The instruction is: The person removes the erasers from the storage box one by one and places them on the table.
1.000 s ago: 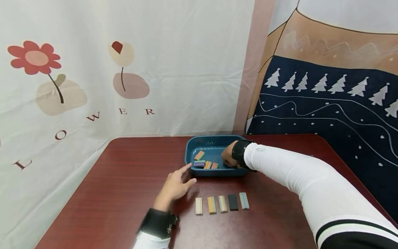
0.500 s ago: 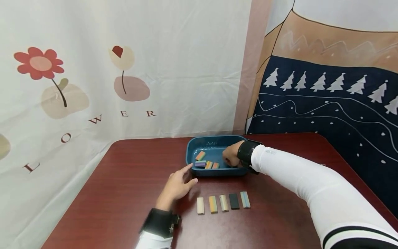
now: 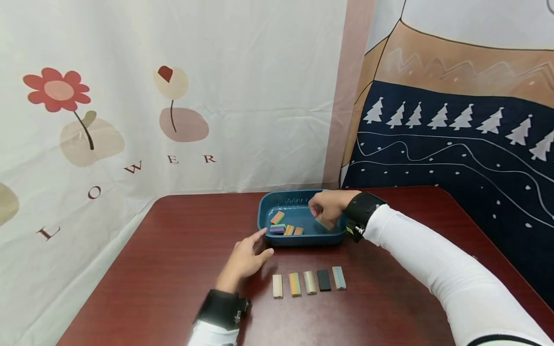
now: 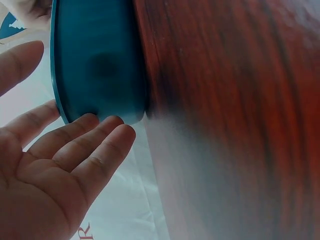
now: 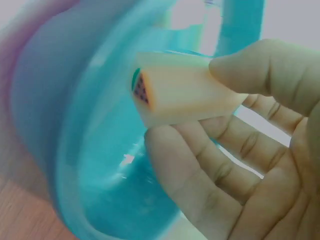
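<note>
Over the tray, right of centre in the head view: a small cream block (image 5: 182,90) is pinched between thumb and fingers of the right hand (image 3: 327,207), held just above the floor of the teal tray (image 3: 266,207).
Block in hand: seen close in the right wrist view as a pale, square-edged bar with a small dark-dotted orange and green mark on its end face; in the head view it is mostly hidden by the fingers.
Handling, as judged: the block is taken to be light and stiff, with smooth faces that may slip; a hold across its two long flat sides, near the middle, is judged the surest, and that is roughly where it is held.
Fragility, as judged: it is not thought fragile.
Left hand (image 3: 245,257): kept loose and flat on the dark red table (image 3: 173,269) at the lower centre of the head view, nothing grasped; in the left wrist view its fingertips (image 4: 105,127) are seen at the tray's outer wall, whether touching cannot be told.
Left in the tray: an orange-and-green block (image 3: 277,217) lies tilted, and a purple one (image 3: 277,228), with two orange-toned ones beside it, is seen by the near wall.
Row on the table: five blocks (image 3: 309,282) are laid side by side below the tray, well apart from both hands.
</note>
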Tool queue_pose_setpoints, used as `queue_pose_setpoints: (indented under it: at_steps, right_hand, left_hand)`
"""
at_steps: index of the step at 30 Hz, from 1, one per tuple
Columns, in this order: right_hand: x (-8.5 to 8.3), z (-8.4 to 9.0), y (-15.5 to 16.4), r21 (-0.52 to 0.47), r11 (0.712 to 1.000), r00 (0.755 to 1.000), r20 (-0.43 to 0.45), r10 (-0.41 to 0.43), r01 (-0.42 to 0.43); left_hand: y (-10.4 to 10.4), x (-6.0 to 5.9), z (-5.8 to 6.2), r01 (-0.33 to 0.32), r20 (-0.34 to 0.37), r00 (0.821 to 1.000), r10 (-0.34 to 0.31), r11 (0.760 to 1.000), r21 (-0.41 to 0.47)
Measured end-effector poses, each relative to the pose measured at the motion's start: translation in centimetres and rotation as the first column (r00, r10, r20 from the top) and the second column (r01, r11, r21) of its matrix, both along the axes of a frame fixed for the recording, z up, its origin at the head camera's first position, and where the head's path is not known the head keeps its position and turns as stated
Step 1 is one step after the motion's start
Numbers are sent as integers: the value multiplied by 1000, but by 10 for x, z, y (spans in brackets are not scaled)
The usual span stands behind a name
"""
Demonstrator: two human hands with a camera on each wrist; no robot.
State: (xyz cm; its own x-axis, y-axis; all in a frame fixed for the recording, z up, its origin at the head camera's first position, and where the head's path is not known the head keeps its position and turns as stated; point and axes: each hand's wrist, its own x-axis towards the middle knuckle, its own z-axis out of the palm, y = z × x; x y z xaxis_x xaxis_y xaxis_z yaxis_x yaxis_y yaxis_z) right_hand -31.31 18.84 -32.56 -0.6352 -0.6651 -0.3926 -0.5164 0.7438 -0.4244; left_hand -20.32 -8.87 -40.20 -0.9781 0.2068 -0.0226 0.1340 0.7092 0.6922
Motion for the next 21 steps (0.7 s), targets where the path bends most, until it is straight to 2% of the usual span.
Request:
queue_pose_setpoints:
  at_steps: [4, 8, 12, 17, 21]
  right_hand:
    - [8, 5, 13, -106, 994, 998, -55, -22, 16]
    - [23, 4, 26, -212, 977, 991, -122, -52, 25]
    - [42, -5, 38, -335, 941, 983, -150, -108, 52]
    - [64, -15, 51, -467, 878, 971, -144, -189, 102]
    - [81, -26, 61, -516, 847, 970, -106, -216, 132]
  left_hand:
    - [0, -1, -1, 16, -13, 1000, -16, 1000, 4]
    - [0, -3, -2, 26, -32, 999, -26, 1000, -6]
    - [0, -2, -2, 25, -33, 999, -26, 1000, -18]
    - [-1, -2, -3, 20, -33, 999, -20, 1000, -24]
    - [0, -3, -3, 24, -35, 999, -25, 999, -29]
